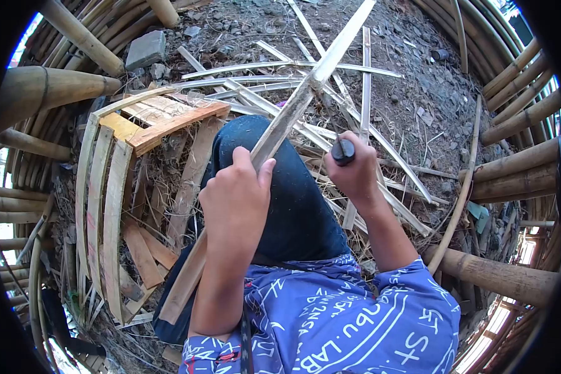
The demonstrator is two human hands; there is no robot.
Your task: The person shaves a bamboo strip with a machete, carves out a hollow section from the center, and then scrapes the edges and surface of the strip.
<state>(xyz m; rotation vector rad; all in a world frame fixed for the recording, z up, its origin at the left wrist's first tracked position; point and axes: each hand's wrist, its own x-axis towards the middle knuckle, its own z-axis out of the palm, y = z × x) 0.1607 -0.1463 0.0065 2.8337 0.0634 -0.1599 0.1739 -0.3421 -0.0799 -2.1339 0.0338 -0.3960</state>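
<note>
My left hand (235,196) is wrapped around a long split bamboo strip (287,121), which slants from beside my hip, across my raised knee and up to the top of the view. Its upper stretch is pale, its lower stretch greyer, and a node shows between the two. To the right of the strip, my right hand (358,168) is closed on a knife with a dark handle (342,152), whose butt faces me. A thin dark blade runs up from the fist toward the node and blends into the background.
Several bamboo strips (366,87) lie crossed on the stony ground. A wooden crate (184,124) stands at the left, with curved slats (115,218) and boards around it. A grey block (146,50) sits at the upper left. Stacked bamboo poles (520,162) border both sides.
</note>
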